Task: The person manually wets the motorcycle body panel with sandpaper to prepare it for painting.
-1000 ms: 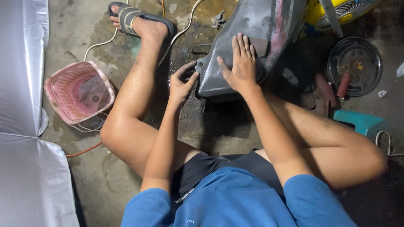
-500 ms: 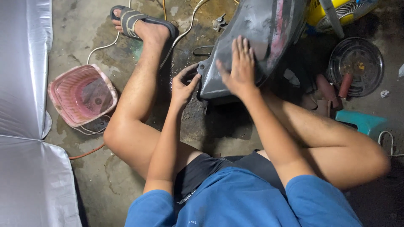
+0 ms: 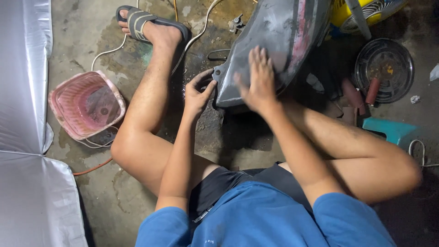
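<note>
Pressing flat on the dark grey body panel, the right hand is lying with its fingers spread open across the panel's scuffed, reddish-streaked surface, gripping nothing. The left hand is curling its grip around the panel's near left corner, thumb and fingers pinching the edge there (the fingertips are partly hidden behind the rim). The panel itself is resting tilted on the concrete floor between the person's legs, its far end running up out of the frame.

Left of the hands, the bare left leg is stretching away to a foot in a grey sandal, with pale cables trailing beside it. Further left, a pink plastic basket is sitting on the floor, just beside a silver sheet covering the left edge of the scene. To the right of the panel, a round dark dish is lying near a teal stool, and a yellow fan is showing at the far right.
</note>
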